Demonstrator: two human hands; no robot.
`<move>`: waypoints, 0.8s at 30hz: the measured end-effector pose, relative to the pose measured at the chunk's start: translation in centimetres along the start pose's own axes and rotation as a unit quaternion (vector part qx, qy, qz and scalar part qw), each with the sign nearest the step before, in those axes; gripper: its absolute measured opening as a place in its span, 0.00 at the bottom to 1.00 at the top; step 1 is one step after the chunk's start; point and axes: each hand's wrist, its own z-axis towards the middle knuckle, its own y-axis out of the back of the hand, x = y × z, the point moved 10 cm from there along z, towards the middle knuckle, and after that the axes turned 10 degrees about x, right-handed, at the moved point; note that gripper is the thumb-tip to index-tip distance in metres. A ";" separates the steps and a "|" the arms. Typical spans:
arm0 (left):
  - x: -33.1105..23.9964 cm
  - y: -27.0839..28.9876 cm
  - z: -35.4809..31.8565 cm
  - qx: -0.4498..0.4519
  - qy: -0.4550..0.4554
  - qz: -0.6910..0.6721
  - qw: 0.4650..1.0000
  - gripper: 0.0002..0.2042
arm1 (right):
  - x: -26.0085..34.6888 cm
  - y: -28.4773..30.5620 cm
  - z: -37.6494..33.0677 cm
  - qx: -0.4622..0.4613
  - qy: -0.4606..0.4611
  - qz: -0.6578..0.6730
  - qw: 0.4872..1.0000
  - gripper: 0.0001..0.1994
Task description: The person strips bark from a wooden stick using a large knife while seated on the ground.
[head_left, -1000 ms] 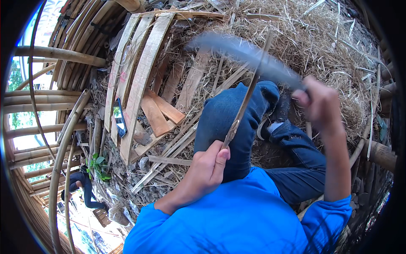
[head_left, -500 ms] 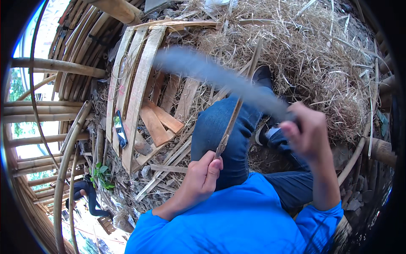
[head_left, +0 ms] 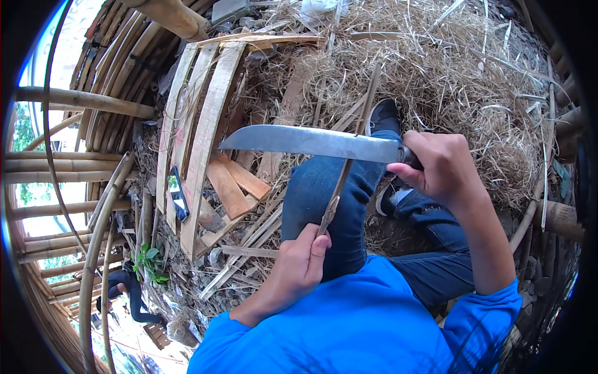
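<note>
My left hand point(head_left: 301, 262) is closed round the near end of a thin bamboo strip point(head_left: 336, 198), which slants up and away over my bent knee. A machete point(head_left: 311, 142) with a broad grey blade is in my right hand point(head_left: 443, 163), fingers wrapped round its dark handle. The blade lies across the strip at about its middle, tip pointing left. Whether its edge touches the strip I cannot tell. Part of the strip is hidden behind the blade.
Dry shavings point(head_left: 473, 112) cover the ground ahead and right. A wooden pallet point(head_left: 208, 137) bears a phone point(head_left: 179, 194) on its left side; offcut boards point(head_left: 229, 187) lie beside it. Bamboo poles point(head_left: 87, 101) form a wall at left. Another person point(head_left: 129, 293) is at lower left.
The machete, blurred and angled down to the right before, is now sharp and nearly level, its tip lower. My right hand has shifted slightly; my left hand keeps its grip on the strip.
</note>
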 end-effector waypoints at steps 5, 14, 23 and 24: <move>0.2 0.2 -0.2 -0.009 -0.011 0.004 1.000 0.10 | -3.1 0.7 0.4 -0.032 -0.050 0.010 0.998 0.23; 1.5 -0.1 -0.4 0.005 -0.020 -0.051 0.998 0.13 | -23.4 -1.8 -12.5 -0.124 -0.336 0.127 0.925 0.29; 1.0 -0.2 -0.2 0.004 -0.022 -0.095 0.995 0.17 | -11.0 -6.2 -10.0 -0.172 -0.278 0.410 0.852 0.20; 1.0 -0.2 -0.1 0.001 -0.026 -0.110 0.994 0.20 | -9.3 -5.4 -9.3 -0.180 -0.251 0.415 0.856 0.20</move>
